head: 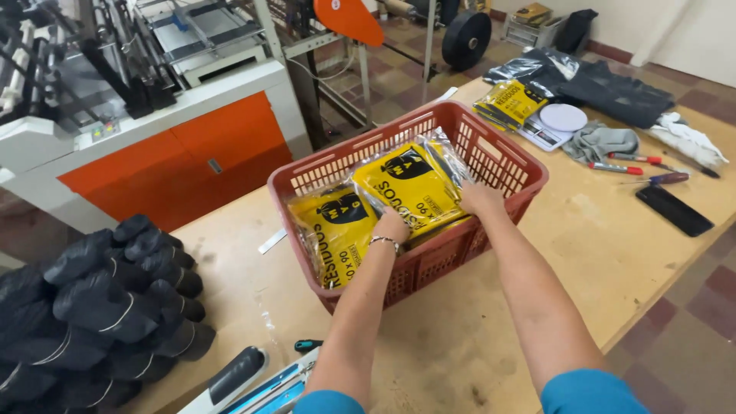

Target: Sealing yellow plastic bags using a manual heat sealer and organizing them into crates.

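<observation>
A red plastic basket [506, 149] stands on a wooden table [629, 245]. Inside it lie yellow packets in clear wrap. My left hand [391, 226] and my right hand [479, 198] both reach into the basket and grip the near edge of one yellow packet [410, 180], which lies tilted on top of the others. Another yellow packet [337, 230] leans against the basket's left wall. A bracelet is on my left wrist.
A pile of black rolled bags [107, 307] sits at the left. More yellow packets [510, 103], a white scale [560, 121], grey cloth, red-handled tools and a dark phone [675, 211] lie at the right. An orange and white machine [192, 138] stands behind.
</observation>
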